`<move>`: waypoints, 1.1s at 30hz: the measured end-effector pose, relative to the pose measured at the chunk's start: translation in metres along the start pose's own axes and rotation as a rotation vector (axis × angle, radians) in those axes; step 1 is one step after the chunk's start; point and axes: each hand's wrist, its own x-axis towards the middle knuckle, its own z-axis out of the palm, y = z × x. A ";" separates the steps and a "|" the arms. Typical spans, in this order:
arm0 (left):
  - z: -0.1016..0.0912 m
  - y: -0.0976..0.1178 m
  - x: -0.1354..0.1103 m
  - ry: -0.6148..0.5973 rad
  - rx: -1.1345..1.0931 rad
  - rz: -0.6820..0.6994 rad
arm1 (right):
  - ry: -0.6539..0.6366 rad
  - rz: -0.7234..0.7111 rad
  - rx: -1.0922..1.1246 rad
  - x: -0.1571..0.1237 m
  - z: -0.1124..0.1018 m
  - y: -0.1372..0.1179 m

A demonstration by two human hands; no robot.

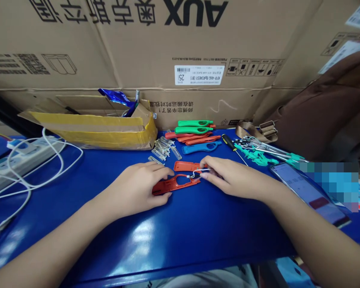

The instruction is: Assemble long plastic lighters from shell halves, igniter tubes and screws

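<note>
My left hand (142, 186) grips the left end of a red-orange plastic shell half (180, 184), which has an oval opening and lies on the blue table. My right hand (228, 176) is closed at the shell's right end, its thumb and forefinger pinching thin white wires (195, 172). A small white connector (188, 176) sits on these wires above the shell. What else the right fingers cover is hidden. Just behind lies a second orange shell half (186, 166), partly covered by the right hand.
Behind my hands lie small clear plastic pieces (163, 148), green shells (195, 130), orange shells (202, 140) and a blue shell (201, 147). To the right are a screwdriver (229, 143), metal rods with teal parts (258, 154) and a phone (310, 194). A power strip (21, 164) stands left, near a yellow-taped box (108, 130).
</note>
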 end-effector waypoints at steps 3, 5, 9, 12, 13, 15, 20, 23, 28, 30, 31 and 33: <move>0.005 0.001 0.001 -0.004 -0.019 0.003 | -0.004 -0.017 -0.049 0.001 0.002 0.004; 0.009 0.001 0.002 -0.013 -0.038 0.006 | 0.012 -0.038 -0.091 0.001 0.002 0.006; 0.012 -0.001 0.004 -0.023 -0.087 0.009 | 0.029 -0.098 -0.116 0.003 0.002 0.005; 0.009 0.000 0.004 -0.027 -0.085 0.016 | 0.018 -0.123 -0.123 0.004 0.004 0.002; 0.008 0.000 0.003 -0.031 -0.079 0.017 | 0.009 -0.133 -0.127 0.004 0.005 0.001; 0.006 0.000 0.002 -0.034 -0.064 0.016 | -0.011 -0.144 -0.135 0.004 0.006 0.000; 0.010 0.002 0.002 0.018 -0.063 0.036 | -0.006 -0.123 -0.104 0.002 0.003 0.000; 0.016 0.003 0.004 0.075 -0.083 0.061 | 0.054 -0.100 -0.109 0.003 0.001 0.008; 0.022 0.005 0.006 0.075 -0.089 0.094 | 0.080 0.019 -0.216 0.004 -0.001 0.022; 0.023 0.004 0.006 0.064 -0.094 0.105 | 0.049 0.040 -0.202 0.006 0.002 0.023; 0.023 0.004 0.006 0.064 -0.095 0.108 | 0.045 0.038 -0.179 0.008 0.005 0.023; 0.022 0.003 0.005 0.065 -0.089 0.103 | 0.073 0.014 -0.114 0.012 0.012 0.022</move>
